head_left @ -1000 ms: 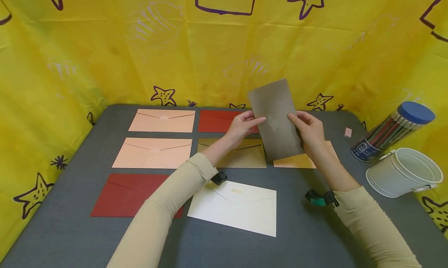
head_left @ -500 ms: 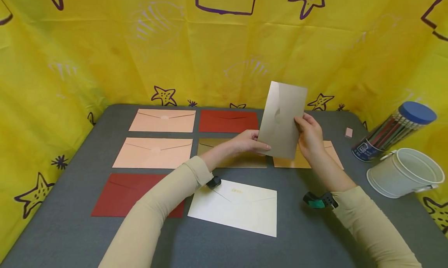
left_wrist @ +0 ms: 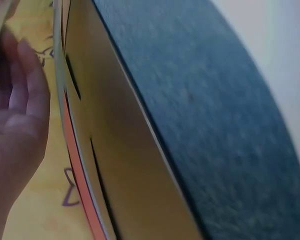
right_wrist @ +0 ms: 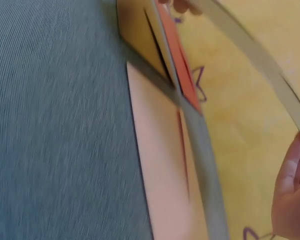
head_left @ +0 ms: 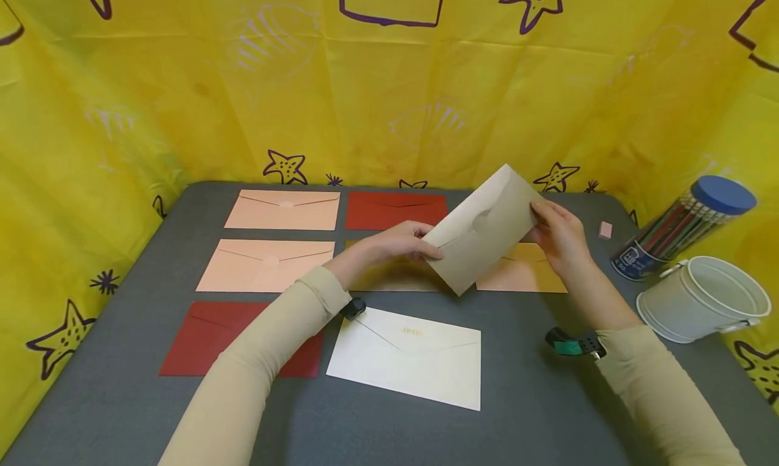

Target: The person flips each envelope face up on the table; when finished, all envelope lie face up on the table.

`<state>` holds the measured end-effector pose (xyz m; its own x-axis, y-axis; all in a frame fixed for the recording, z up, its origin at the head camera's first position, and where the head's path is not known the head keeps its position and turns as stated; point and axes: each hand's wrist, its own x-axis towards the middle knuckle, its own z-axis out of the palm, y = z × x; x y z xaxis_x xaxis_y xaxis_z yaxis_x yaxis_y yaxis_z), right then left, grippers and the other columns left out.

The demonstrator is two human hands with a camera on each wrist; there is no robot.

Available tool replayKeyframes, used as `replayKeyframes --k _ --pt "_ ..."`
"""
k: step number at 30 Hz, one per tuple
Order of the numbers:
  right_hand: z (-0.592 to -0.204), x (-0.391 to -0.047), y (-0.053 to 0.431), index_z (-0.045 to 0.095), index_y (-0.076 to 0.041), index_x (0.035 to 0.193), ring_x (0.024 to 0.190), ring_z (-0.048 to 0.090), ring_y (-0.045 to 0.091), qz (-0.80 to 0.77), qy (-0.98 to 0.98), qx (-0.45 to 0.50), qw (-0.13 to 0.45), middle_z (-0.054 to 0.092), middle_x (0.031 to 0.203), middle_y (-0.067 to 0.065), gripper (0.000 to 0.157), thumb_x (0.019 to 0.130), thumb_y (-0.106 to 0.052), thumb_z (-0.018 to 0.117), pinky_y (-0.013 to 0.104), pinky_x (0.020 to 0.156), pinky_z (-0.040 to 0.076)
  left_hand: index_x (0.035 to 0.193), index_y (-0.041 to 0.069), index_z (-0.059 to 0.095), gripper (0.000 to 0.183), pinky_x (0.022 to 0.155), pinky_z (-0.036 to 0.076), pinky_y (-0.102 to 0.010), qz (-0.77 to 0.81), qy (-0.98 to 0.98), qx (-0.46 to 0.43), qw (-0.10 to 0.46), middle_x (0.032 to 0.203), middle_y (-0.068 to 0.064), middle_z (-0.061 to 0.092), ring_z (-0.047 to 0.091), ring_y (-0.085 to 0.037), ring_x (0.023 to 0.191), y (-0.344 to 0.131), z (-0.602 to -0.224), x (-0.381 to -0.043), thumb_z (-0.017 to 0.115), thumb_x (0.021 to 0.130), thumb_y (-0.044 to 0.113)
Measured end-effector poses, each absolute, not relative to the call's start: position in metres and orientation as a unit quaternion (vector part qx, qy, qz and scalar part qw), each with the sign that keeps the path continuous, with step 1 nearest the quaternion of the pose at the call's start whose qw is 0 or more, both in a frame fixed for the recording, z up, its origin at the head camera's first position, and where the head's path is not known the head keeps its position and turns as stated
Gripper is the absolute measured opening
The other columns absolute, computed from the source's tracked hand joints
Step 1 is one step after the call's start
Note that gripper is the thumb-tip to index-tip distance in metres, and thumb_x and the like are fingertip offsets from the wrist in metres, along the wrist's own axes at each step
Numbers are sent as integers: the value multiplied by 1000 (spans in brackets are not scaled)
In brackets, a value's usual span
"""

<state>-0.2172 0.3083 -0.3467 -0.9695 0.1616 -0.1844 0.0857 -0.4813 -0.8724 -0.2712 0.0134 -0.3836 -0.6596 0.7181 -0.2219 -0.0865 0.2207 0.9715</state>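
Observation:
Both hands hold a beige-gold envelope (head_left: 487, 239) above the table, tilted, with its flap side toward the head camera. My left hand (head_left: 404, 241) pinches its lower left corner, thumb on the front. On the upper right edge, my right hand (head_left: 561, 233) grips it between thumb and fingers. Beneath it lie a gold envelope (head_left: 389, 280), partly hidden by the left hand, and a peach envelope (head_left: 517, 282). In the left wrist view the left hand (left_wrist: 17, 115) is at the left edge; in the right wrist view the right hand (right_wrist: 292, 195) sits at the right.
Pink envelopes (head_left: 281, 209) and a red envelope (head_left: 395, 209) lie at the back. In front are a dark red envelope (head_left: 213, 337) and a white envelope (head_left: 414, 368). At right stand a pencil tub (head_left: 678, 229) and a white bucket (head_left: 700, 300), near a small pink eraser (head_left: 605, 230).
The held envelope has turned from its plain side to its flap side, then tilted over to the right and come lower. The right hand has shifted slightly right, the left hand slightly left.

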Motion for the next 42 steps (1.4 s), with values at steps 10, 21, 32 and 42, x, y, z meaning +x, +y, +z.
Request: replayKeyframes --k 10,21,32,42 --pt "-355 -206 324 75 -11 88 71 67 14 829 -548 -110 -35 71 82 2 8 92 -11 68 23 69 56 123 -1 62 34 90 53 -41 762 607 57 219 107 -8 68 67 -17 87 11 -386 -282 67 93 12" --pt "-364 -211 330 71 -5 85 64 67 15 861 -490 -133 23 68 77 5 8 90 -1 67 26 65 57 123 -3 61 34 75 57 -30 752 623 37 213 100 -10 67 67 -14 75 24 -392 -277 67 91 5" --pt "-372 -228 363 67 -11 95 66 68 9 772 -602 -202 31 67 80 -3 11 87 -10 74 19 64 55 128 -4 59 42 87 54 -34 741 653 20 156 109 -19 66 66 -32 102 62 -394 -277 68 86 -7" --pt "-390 -256 385 50 -2 141 65 60 -3 532 -800 -273 47 52 112 -1 61 91 -34 68 14 68 52 141 1 49 56 105 40 -34 669 721 28 177 140 -14 53 48 -26 129 97 -399 -272 68 89 9"
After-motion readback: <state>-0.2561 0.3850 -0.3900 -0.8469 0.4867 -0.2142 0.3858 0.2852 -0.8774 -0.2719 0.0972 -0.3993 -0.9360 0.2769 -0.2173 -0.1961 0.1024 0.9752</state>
